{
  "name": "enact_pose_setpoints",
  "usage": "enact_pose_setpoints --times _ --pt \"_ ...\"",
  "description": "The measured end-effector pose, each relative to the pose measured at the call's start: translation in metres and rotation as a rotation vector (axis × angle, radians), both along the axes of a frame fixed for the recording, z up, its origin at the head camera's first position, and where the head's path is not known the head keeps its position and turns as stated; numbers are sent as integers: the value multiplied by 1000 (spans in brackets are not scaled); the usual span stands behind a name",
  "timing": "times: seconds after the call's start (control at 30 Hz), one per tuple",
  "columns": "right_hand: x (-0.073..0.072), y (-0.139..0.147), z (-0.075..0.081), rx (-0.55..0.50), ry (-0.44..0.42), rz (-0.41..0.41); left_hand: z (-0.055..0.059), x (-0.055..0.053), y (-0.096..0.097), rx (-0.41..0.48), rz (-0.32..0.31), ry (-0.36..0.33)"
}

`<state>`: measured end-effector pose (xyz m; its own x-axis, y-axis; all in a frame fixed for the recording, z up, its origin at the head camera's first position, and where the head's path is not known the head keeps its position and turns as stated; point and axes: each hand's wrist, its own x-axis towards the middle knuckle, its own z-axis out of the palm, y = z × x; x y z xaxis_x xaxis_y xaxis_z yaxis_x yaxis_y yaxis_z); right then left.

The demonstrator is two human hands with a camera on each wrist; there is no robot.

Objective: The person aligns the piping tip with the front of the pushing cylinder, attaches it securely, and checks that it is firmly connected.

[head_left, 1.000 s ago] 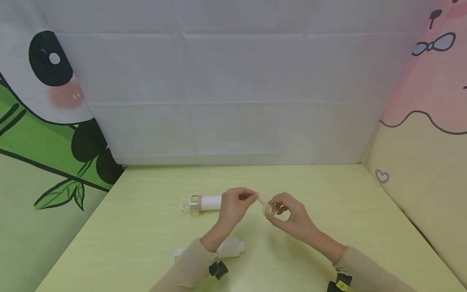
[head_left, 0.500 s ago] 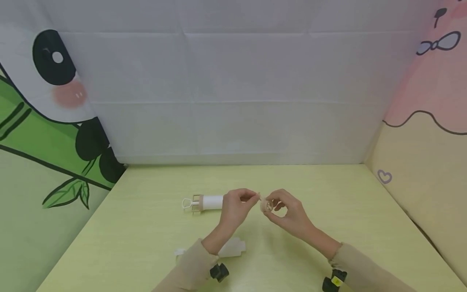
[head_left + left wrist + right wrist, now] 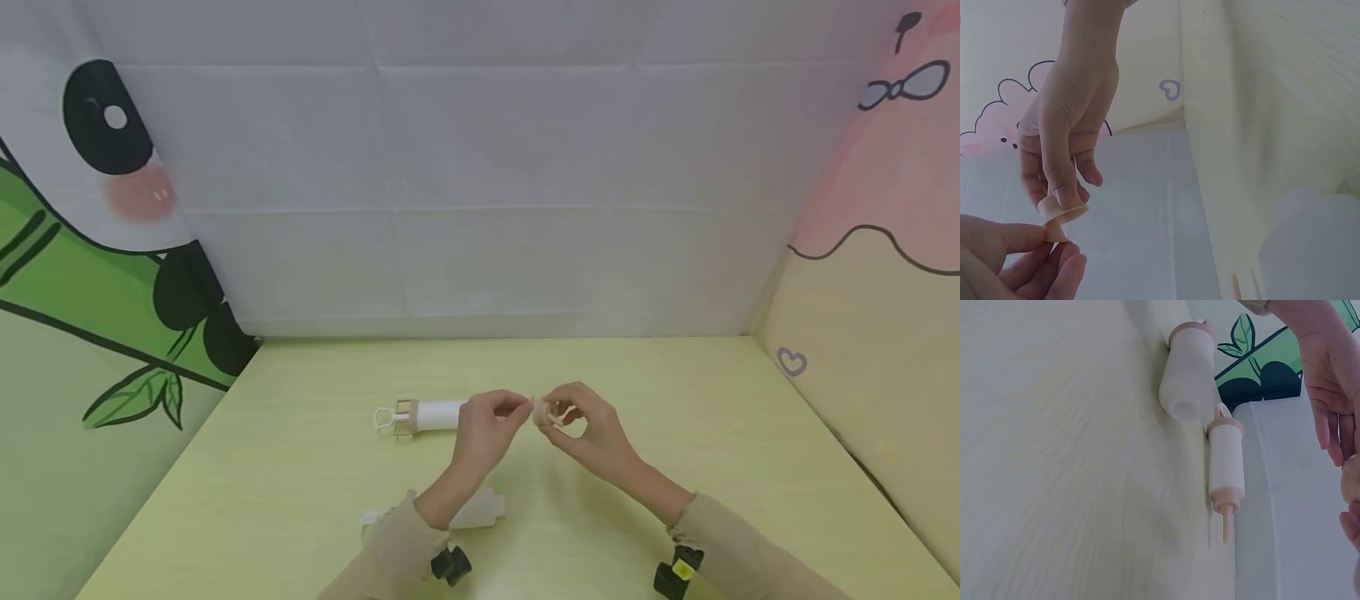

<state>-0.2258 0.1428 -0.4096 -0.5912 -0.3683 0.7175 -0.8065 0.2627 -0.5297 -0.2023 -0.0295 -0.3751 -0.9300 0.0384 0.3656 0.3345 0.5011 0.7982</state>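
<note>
Between both hands is a small beige ring-shaped piece (image 3: 541, 412) with a narrow part tapering from one side. My left hand (image 3: 485, 427) pinches the end of that narrow part between thumb and fingertips. The right hand (image 3: 600, 429) grips the round band from the other side. In the left wrist view the ring (image 3: 1066, 211) lies at the right hand's fingertips, its tapering part at the left fingertips. Behind the left hand lies a white syringe-like tube (image 3: 437, 416) with a loop handle. A white frosted container (image 3: 477, 508) is partly covered by the left forearm.
The right wrist view shows the syringe-like tube (image 3: 1227, 459) with pinkish collars and a slim tip, beside the frosted container (image 3: 1189, 375) with its pinkish rim. Both lie on the pale yellow table (image 3: 315, 500). A white sheet (image 3: 480, 192) and printed side panels surround it.
The ring has turned and come closer to the left fingertips as the right hand moved slightly left and up. The left hand has hardly moved and keeps its pinch. Other things stay put.
</note>
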Motion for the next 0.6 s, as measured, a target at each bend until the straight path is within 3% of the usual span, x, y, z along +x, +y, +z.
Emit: enact_pose_setpoints --times 0.47,0.6 --pt "0 -1 -5 -9 -2 -10 -5 7 -1 3 -71 -6" --pt "6 -3 3 -17 30 7 -5 9 -2 -6 -88 8"
